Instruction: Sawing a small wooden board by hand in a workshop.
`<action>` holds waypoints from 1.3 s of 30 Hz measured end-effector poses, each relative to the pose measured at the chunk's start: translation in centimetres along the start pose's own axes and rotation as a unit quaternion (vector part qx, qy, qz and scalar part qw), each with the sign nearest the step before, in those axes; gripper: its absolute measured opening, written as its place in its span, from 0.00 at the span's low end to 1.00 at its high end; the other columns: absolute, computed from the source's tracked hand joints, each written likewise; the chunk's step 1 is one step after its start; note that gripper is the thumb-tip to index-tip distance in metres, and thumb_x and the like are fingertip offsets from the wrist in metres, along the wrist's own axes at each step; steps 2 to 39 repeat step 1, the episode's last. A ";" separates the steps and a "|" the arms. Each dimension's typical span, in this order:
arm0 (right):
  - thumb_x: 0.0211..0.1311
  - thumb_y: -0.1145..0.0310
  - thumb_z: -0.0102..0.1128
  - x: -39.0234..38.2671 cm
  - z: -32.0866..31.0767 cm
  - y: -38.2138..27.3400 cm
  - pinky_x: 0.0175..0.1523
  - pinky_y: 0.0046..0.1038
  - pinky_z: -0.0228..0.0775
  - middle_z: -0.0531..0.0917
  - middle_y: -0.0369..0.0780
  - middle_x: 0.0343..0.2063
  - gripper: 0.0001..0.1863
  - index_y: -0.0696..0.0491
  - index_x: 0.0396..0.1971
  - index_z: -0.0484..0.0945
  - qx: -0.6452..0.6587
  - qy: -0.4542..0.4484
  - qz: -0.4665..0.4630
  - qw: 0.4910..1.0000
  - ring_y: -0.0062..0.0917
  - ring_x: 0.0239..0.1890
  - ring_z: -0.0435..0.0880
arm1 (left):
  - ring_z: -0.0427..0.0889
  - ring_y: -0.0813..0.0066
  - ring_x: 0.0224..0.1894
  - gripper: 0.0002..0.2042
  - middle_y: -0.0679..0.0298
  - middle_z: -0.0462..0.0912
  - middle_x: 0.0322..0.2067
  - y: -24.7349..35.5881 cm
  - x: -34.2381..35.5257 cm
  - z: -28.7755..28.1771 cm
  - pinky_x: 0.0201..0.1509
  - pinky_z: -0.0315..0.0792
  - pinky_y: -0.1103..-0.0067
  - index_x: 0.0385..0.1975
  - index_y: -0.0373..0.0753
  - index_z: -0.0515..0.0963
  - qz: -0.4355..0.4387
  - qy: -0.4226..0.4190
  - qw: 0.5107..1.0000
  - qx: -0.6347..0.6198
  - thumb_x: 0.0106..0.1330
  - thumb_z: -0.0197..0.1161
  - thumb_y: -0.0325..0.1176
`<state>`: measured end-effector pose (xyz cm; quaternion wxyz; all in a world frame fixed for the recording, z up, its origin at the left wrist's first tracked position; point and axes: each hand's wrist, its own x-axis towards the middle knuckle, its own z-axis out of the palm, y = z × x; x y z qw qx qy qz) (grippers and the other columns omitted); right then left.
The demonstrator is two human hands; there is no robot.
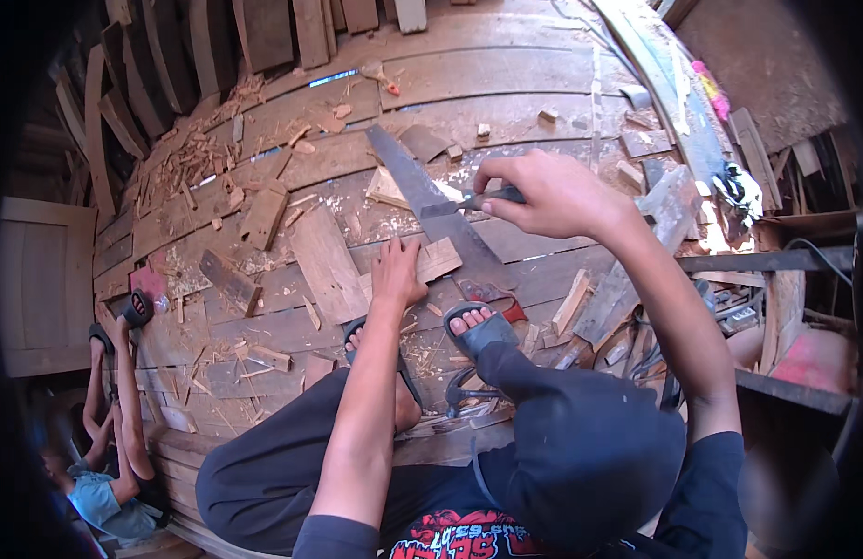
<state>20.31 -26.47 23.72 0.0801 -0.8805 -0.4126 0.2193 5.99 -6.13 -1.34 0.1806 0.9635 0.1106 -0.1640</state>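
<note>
My left hand (396, 272) presses down on a short wooden block (441, 260), with its fingers over the wood. A wider wooden board (327, 264) lies beside and partly under it. My right hand (541, 193) is closed on a dark-handled tool (506, 195); its working end points left and is too small to make out. That tool is over a handsaw (399, 166), whose long dark blade runs diagonally past the block. Near my right foot lies the saw's red handle (513, 308).
Wood shavings and offcuts (264, 214) litter the plank floor (469, 84). A brush (380, 77) lies at the far side. Boards (208, 47) lean at the back left. A person in a blue shirt (110, 500) sits at left. Several tools (636, 349) lie to the right.
</note>
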 end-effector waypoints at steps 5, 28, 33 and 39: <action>0.69 0.54 0.62 1.1 1.3 0.7 0.53 0.44 0.79 0.89 0.49 0.39 0.17 0.49 0.50 0.81 0.016 0.001 -0.017 1.000 0.42 0.47 0.88 | 0.70 0.51 0.68 0.40 0.54 0.72 0.60 -0.2 -0.3 -0.1 0.68 0.69 0.49 0.63 0.47 0.72 0.001 -0.016 1.000 -0.020 0.44 0.78 0.32; 0.69 0.54 0.62 1.1 1.3 0.7 0.53 0.44 0.79 0.89 0.49 0.39 0.17 0.49 0.50 0.81 0.016 0.001 -0.017 1.000 0.42 0.47 0.88 | 0.70 0.51 0.68 0.40 0.54 0.72 0.60 -0.2 -0.3 -0.1 0.68 0.69 0.49 0.63 0.47 0.72 0.001 -0.016 1.000 -0.020 0.44 0.78 0.32; 0.69 0.54 0.62 1.1 1.3 0.7 0.53 0.44 0.79 0.89 0.49 0.39 0.17 0.49 0.50 0.81 0.016 0.001 -0.017 1.000 0.42 0.47 0.88 | 0.70 0.51 0.68 0.40 0.54 0.72 0.60 -0.2 -0.3 -0.1 0.68 0.69 0.49 0.63 0.47 0.72 0.001 -0.016 1.000 -0.020 0.44 0.78 0.32; 0.69 0.54 0.62 1.1 1.3 0.7 0.53 0.44 0.79 0.89 0.49 0.39 0.17 0.49 0.50 0.81 0.016 0.001 -0.017 1.000 0.42 0.47 0.88 | 0.70 0.51 0.68 0.40 0.54 0.72 0.60 -0.2 -0.3 -0.1 0.68 0.69 0.49 0.63 0.47 0.72 0.001 -0.016 1.000 -0.020 0.44 0.78 0.32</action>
